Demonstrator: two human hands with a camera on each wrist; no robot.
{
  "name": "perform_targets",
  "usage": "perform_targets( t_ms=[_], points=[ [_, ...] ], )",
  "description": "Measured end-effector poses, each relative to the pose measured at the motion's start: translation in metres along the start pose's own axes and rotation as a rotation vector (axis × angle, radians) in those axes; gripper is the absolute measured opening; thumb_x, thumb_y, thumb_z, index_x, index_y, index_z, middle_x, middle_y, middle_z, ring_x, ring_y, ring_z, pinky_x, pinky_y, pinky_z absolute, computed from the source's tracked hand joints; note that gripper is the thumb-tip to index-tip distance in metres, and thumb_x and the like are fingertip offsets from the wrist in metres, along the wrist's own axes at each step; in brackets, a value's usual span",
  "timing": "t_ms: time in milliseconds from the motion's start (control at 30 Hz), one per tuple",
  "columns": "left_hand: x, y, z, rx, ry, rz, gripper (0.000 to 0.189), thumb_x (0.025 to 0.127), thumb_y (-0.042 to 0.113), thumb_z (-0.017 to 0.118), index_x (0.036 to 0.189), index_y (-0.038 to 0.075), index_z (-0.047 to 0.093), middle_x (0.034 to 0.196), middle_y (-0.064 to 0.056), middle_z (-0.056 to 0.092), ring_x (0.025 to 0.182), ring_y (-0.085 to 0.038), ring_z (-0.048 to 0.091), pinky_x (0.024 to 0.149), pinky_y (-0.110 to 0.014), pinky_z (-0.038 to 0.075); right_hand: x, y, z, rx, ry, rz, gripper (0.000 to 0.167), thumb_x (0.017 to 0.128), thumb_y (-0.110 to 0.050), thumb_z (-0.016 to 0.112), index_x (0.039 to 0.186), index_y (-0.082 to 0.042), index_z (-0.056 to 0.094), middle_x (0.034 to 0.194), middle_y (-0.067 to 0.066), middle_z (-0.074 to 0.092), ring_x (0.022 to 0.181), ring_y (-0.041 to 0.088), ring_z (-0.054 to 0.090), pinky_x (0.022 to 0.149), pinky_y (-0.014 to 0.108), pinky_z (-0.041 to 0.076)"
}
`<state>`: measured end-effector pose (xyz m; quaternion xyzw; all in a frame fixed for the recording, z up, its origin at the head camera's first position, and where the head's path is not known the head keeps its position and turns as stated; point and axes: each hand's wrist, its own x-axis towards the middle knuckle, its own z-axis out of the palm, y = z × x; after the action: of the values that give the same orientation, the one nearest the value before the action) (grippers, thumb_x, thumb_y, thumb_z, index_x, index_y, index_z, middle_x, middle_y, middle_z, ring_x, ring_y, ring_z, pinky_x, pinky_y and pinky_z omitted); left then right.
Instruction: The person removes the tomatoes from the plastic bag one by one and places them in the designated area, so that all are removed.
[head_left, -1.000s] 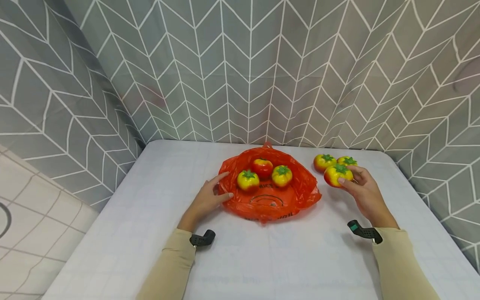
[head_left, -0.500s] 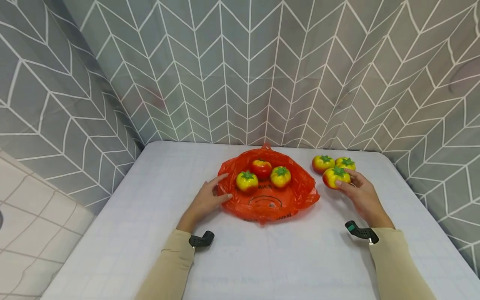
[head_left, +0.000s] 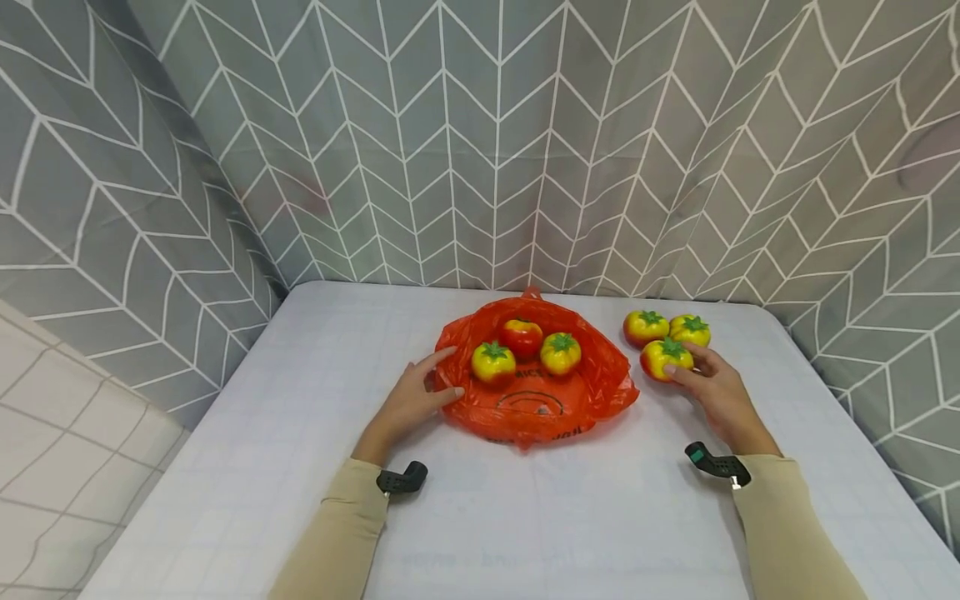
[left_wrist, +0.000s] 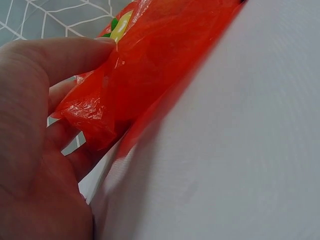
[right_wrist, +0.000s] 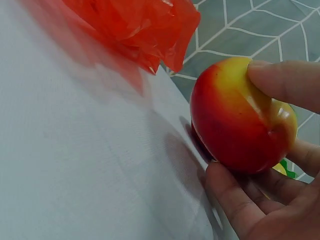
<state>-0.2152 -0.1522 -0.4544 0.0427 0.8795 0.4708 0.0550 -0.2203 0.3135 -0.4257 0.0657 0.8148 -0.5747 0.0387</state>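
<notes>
In the head view, an opened red plastic bag lies on the white table, with three glossy red-and-yellow tomatoes with green leafy tops inside it. My left hand holds the bag's left edge. The left wrist view shows the thumb on one side of the red film and fingers on the other. To the right of the bag, my right hand grips another tomato between thumb and fingers. Its shadow falls on the table close beneath it in the right wrist view.
Two more tomatoes sit side by side just behind the right hand, near the table's far edge. A grey curtain with white zigzag lines hangs behind the table. White tiles show at the left.
My right hand has shifted slightly left and nearer to me with the tomato, narrowing the gap to the bag. The left hand stays at the bag's edge.
</notes>
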Motion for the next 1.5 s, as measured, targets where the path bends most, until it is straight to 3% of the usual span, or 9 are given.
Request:
perform_targets(
  t_ms=[167,367,1167,1500],
  points=[
    [0.0011,-0.0034,0.0008,-0.005,0.000,-0.002,0.068,0.087,0.040,0.075,0.148,0.042,0.045,0.159,-0.003,0.036,0.150,-0.047,0.007,0.109,-0.074,0.017,0.0012,0.0000,0.0012,-0.031,0.003,0.015,0.088,0.097,-0.042,0.066,0.159,-0.004,0.017,0.162,0.025,0.017,0.142,0.044,0.025,0.113,0.055,0.032],
    [0.0008,-0.0034,0.0001,-0.005,0.002,0.006,0.068,0.087,0.040,0.075,0.148,0.041,0.046,0.159,-0.003,0.036,0.150,-0.046,0.007,0.110,-0.074,0.015,0.0024,0.0034,-0.0001,-0.072,0.004,0.000,0.088,0.095,-0.043,0.067,0.158,-0.003,0.020,0.159,0.027,0.020,0.141,0.047,0.025,0.113,0.062,0.028],
    [0.0010,-0.0024,-0.0009,-0.014,-0.002,0.023,0.068,0.087,0.039,0.075,0.149,0.039,0.046,0.159,-0.005,0.037,0.149,-0.048,0.007,0.109,-0.075,0.016,0.0018,0.0034,0.0025,-0.190,0.032,-0.054,0.085,0.095,-0.044,0.066,0.157,-0.001,0.025,0.153,0.030,0.030,0.139,0.048,0.031,0.111,0.062,0.032],
    [0.0017,-0.0033,-0.0005,-0.014,-0.001,0.028,0.068,0.087,0.039,0.075,0.148,0.040,0.046,0.158,-0.004,0.038,0.150,-0.047,0.007,0.110,-0.074,0.015,0.0024,0.0047,0.0030,-0.220,0.032,-0.037,0.088,0.095,-0.047,0.066,0.158,-0.003,0.023,0.153,0.030,0.031,0.139,0.049,0.030,0.111,0.061,0.033]
  ],
)
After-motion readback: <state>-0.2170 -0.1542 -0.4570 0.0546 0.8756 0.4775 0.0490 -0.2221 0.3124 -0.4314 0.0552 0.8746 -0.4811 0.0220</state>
